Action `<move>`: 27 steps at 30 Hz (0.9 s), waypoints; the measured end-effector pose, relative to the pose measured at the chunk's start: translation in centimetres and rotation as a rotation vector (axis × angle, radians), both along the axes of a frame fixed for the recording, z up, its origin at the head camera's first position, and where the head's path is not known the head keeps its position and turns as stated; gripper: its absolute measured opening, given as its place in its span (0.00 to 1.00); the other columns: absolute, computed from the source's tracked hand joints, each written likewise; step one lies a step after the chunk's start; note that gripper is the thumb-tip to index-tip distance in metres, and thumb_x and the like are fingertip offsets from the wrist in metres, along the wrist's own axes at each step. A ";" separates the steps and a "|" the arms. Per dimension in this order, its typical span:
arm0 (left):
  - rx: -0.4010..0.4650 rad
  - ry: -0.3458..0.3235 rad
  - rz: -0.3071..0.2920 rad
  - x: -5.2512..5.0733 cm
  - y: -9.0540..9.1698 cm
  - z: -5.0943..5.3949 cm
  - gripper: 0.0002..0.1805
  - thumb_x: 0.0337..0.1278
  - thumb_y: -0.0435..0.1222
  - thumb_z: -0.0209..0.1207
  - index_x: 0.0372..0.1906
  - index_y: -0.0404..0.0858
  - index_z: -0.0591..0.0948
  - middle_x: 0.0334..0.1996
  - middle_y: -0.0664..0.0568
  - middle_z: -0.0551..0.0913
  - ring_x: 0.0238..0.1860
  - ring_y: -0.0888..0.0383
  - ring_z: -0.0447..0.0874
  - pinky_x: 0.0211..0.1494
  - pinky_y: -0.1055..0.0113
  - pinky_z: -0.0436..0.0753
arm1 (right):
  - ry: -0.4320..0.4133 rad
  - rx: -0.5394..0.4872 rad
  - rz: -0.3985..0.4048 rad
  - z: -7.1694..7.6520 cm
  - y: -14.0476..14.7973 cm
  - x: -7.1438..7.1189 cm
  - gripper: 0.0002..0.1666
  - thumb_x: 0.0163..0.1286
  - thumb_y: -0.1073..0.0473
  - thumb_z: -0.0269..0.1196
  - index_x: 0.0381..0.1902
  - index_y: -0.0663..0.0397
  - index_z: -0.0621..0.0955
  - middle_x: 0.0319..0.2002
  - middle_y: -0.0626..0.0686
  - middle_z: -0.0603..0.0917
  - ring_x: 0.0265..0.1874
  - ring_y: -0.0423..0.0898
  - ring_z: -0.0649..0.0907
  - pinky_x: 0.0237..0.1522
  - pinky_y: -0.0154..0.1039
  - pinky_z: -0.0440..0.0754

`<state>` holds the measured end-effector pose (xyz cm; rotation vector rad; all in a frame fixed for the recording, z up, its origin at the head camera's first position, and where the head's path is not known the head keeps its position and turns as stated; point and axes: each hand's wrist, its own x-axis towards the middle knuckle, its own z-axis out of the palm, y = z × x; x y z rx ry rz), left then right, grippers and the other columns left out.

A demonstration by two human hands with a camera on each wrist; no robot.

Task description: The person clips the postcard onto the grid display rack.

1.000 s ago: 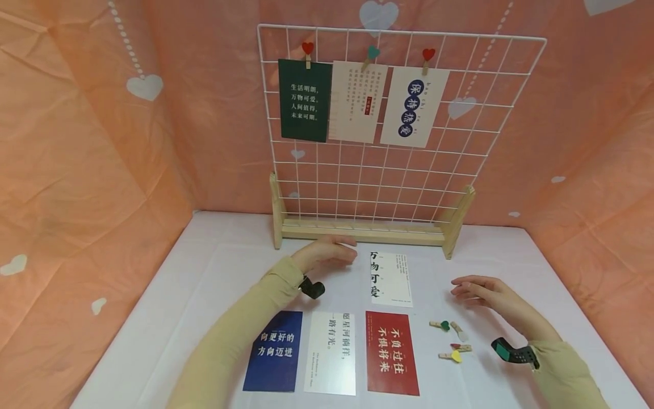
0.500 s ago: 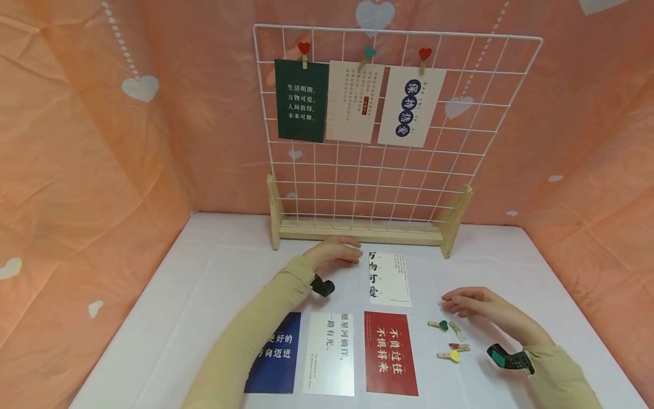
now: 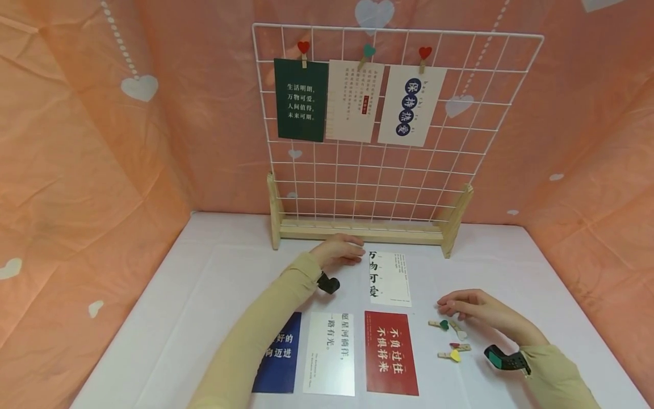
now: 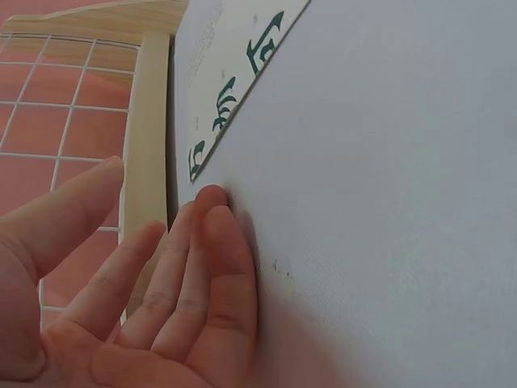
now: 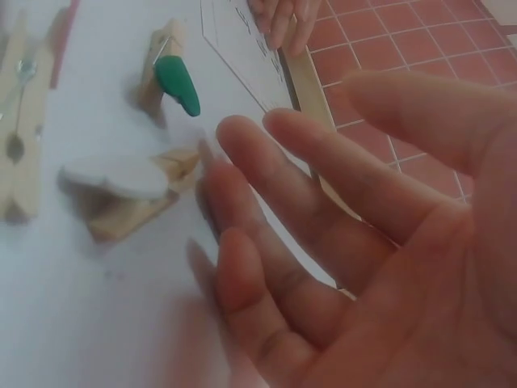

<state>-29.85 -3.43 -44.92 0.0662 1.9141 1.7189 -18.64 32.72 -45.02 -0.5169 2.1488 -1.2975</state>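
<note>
Nearest you, the blue card [image 3: 278, 369], pale card [image 3: 329, 369] and red card [image 3: 391, 352] lie in a spaced row, probably so each lifts singly; your left sleeve [image 3: 265, 315] hides part of the blue card. To their right, the yellow clip [image 3: 449, 356], red clip [image 3: 462, 347], green clip [image 3: 438, 324] and white clip [image 3: 458, 330] lie loose, seemingly grouped for your right hand [image 3: 475, 309]. That hand is relaxed just beyond them, grasping nothing; whether it touches the white clip, you cannot tell. The green clip's long axis runs left to right, heart end right. Farther on lies the white card [image 3: 390, 278], long axis near to far, lettering upright to you, top towards the rack [image 3: 357, 232]. Your left hand [image 3: 339, 250], loosely bent and gripping nothing, is just beside its far-left corner. On the rack, pegs [image 3: 304, 59] hold three hung cards [image 3: 300, 128] by their top edges.
</note>
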 end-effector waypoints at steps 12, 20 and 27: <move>-0.071 0.081 0.013 -0.4 1.2 -1.1 0.20 0.55 0.28 0.64 0.54 0.30 0.78 0.25 0.44 0.82 0.21 0.59 0.74 0.23 0.73 0.75 | 0.048 0.041 0.056 -0.6 -0.2 0.0 0.17 0.70 0.60 0.59 0.54 0.62 0.79 0.49 0.58 0.82 0.43 0.41 0.79 0.44 0.31 0.77; -0.049 0.060 0.052 -0.5 1.8 -1.1 0.18 0.55 0.26 0.64 0.52 0.28 0.79 0.25 0.43 0.83 0.21 0.60 0.78 0.22 0.74 0.77 | 0.060 -0.047 0.125 -0.7 -0.2 -0.1 0.18 0.67 0.65 0.61 0.53 0.69 0.77 0.44 0.62 0.82 0.34 0.39 0.78 0.34 0.30 0.79; -0.073 0.091 0.065 -0.3 2.2 -0.9 0.17 0.52 0.25 0.64 0.49 0.26 0.80 0.21 0.44 0.82 0.18 0.59 0.76 0.20 0.73 0.76 | 0.070 -0.043 0.143 -1.1 -0.4 -0.4 0.16 0.66 0.66 0.62 0.51 0.68 0.79 0.41 0.60 0.81 0.32 0.38 0.78 0.31 0.30 0.79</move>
